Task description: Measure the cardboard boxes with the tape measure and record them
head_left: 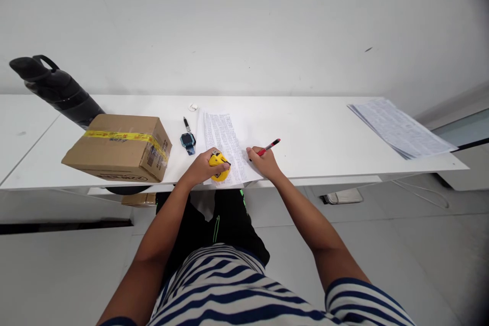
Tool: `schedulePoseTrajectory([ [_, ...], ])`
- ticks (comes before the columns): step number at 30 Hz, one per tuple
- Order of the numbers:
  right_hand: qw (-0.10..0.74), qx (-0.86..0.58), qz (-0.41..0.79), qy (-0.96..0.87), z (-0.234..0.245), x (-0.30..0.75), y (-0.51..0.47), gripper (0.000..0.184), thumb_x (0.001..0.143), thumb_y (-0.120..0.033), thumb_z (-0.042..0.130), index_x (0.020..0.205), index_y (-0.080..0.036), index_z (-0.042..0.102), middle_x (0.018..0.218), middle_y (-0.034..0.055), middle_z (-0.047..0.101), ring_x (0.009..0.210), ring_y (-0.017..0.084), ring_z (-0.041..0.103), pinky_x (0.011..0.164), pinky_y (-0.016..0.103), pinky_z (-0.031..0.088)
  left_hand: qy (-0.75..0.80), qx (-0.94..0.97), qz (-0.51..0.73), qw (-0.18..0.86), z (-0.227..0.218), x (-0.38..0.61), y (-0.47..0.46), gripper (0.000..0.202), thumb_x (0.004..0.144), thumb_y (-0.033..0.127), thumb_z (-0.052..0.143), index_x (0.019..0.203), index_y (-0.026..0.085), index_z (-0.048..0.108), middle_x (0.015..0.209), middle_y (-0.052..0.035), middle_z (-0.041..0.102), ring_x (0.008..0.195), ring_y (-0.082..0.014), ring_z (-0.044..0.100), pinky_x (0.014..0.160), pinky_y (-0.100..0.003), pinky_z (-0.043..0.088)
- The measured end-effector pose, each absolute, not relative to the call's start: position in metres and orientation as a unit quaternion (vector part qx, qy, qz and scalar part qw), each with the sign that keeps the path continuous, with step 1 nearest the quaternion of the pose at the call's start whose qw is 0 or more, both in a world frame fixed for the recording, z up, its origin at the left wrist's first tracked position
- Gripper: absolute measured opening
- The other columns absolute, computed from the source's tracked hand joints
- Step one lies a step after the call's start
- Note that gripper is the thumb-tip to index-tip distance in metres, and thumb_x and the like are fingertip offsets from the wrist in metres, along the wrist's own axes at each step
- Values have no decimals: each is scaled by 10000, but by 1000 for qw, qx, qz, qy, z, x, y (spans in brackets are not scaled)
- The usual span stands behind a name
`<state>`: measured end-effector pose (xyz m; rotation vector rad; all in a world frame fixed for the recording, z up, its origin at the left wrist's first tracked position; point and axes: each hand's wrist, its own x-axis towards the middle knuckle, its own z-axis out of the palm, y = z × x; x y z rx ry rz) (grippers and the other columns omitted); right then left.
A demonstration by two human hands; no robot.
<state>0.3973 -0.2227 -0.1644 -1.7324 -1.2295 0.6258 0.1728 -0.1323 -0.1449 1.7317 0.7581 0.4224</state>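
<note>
My left hand is closed around a yellow tape measure, holding it over the lower part of a written sheet of paper. The sheet is covered in lines of writing and lies on the white table. At the sheet's right edge, my right hand grips a red pen with a dark cap end pointing up and to the right. The pen's tip is low, by the paper's edge; whether it touches the paper I cannot tell.
Left of the paper lie a wristwatch, a black pen and a small white ring-shaped item. Further left stand a taped cardboard box and a black bottle. A stack of printed sheets lies at the right end.
</note>
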Motion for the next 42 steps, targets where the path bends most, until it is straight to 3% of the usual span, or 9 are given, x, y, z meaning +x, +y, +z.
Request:
schedulePoseTrajectory([
  [7,436,-694,270,-504,-165,398,-223,429,857,-484,502,548,-224,357,547,-50,302,566,115,315,556,279,272,322,741,188,558,-148,173,-132,436,722,546,744,866,195,529,772,14,600,695,-139,597,619,-257,485],
  [16,437,-710,242,-496,-165,397,-222,433,863,-449,484,540,-234,293,530,-53,280,553,113,294,551,283,263,315,741,196,560,-149,172,-132,429,726,541,740,881,195,539,799,2,638,724,-152,629,642,-265,497],
  [26,445,-694,244,-511,-172,398,-226,423,863,-496,503,552,-209,504,522,-22,459,580,146,448,598,293,358,321,738,215,553,-147,173,-141,433,717,547,739,882,189,561,799,7,632,732,-146,620,640,-251,488],
  [31,477,-731,129,-471,-180,394,-225,457,886,-599,491,743,-190,638,739,58,656,764,218,582,718,338,433,347,732,226,541,-148,172,-144,466,689,573,747,866,186,558,807,-4,646,733,-150,630,633,-252,485],
  [34,454,-756,25,-471,-186,393,-222,422,906,-494,473,1053,-151,671,1036,133,687,914,255,608,805,378,455,351,731,231,538,-150,171,-145,485,679,594,746,850,186,547,813,-20,653,735,-158,633,622,-252,477],
  [36,413,-783,0,-465,-189,393,-218,462,897,-367,447,1261,-127,601,1160,164,647,955,263,606,808,390,465,350,736,234,530,-151,171,-146,490,674,602,745,847,189,547,807,-21,653,729,-159,628,613,-252,470],
  [40,283,-821,21,-496,-188,392,-210,516,889,-243,389,1368,-152,556,1201,173,607,860,249,615,734,397,469,349,747,237,515,-152,169,-146,469,684,602,735,845,200,556,789,-7,652,710,-153,611,608,-256,461],
  [42,280,-817,15,-504,-185,390,-210,528,913,-279,384,1409,-160,520,1159,170,606,814,244,611,700,398,476,352,749,235,509,-152,167,-146,462,691,606,728,845,206,556,772,3,645,699,-152,601,608,-261,457],
])
